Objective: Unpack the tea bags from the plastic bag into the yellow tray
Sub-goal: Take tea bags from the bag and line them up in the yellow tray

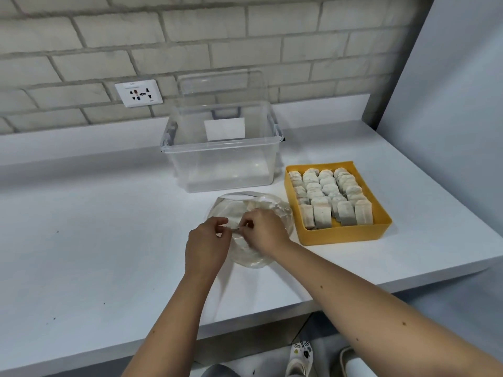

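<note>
Open counter point(95, 240) surface lies left of the plastic bag point(246, 258). The clear box point(220, 164) stands just beyond the bag on the far side; the yellow tray point(343, 236), packed with tea bags point(326, 197), stands just beside it on the right.

- The left hand point(208, 244) sits over the near left edge of the plastic bag point(246, 258), back up, thumb and forefinger pinching its film
- The right hand point(268, 231) lies over the bag's middle, fingers curled, pinching the same spot
- Both bare forearms reach in from the bag's near side, converging on it
</note>
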### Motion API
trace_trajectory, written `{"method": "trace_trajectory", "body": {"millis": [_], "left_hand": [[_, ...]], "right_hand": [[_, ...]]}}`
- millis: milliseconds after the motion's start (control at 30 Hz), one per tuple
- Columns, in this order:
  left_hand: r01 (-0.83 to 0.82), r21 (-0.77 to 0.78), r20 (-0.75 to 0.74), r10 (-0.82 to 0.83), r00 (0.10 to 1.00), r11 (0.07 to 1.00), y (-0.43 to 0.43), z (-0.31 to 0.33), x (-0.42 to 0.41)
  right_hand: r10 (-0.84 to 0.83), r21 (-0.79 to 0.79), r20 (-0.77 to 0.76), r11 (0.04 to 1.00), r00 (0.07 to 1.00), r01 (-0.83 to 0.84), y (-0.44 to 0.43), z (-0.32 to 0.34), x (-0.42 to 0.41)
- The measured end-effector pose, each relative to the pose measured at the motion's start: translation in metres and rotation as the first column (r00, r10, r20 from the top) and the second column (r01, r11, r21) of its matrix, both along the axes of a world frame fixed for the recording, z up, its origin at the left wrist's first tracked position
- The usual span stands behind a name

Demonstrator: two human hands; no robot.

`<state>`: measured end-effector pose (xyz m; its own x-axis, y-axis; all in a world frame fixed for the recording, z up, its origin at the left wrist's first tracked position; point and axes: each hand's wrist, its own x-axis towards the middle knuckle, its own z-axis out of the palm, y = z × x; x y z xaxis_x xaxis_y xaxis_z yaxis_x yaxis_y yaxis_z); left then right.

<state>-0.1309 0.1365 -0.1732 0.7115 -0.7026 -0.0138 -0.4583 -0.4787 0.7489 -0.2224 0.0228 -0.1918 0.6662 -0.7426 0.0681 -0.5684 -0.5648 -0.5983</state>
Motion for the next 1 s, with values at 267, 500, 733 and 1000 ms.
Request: {"method": "trace_trajectory", "body": {"millis": [267, 500, 733, 1000], "left_hand": [[-0.011, -0.142, -0.462, -0.057, 0.885, 0.99, -0.003, 0.015, -0.004], [-0.105, -0.194, -0.393, 0.02, 0.919, 0.975, -0.006, 0.012, -0.003], [-0.071, -0.035, -0.212, 0.062, 0.975, 0.997, -0.008, 0.011, 0.009], [-0.048, 0.079, -0.185, 0.062, 0.981, 0.996, -0.009, 0.005, 0.011]], "right_hand": [[-0.296, 0.743, 0.373, 0.662, 0.879, -0.093, 0.017, 0.031, -0.028], [-0.146, 0.405, 0.215, 0.913, 0.966, 0.048, 0.014, 0.017, -0.028], [-0.033, -0.267, -0.329, 0.962, 0.944, -0.06, -0.021, 0.01, 0.0], [-0.165, -0.371, -0.447, 0.929, 0.879, -0.014, -0.035, 0.009, 0.02]]}}
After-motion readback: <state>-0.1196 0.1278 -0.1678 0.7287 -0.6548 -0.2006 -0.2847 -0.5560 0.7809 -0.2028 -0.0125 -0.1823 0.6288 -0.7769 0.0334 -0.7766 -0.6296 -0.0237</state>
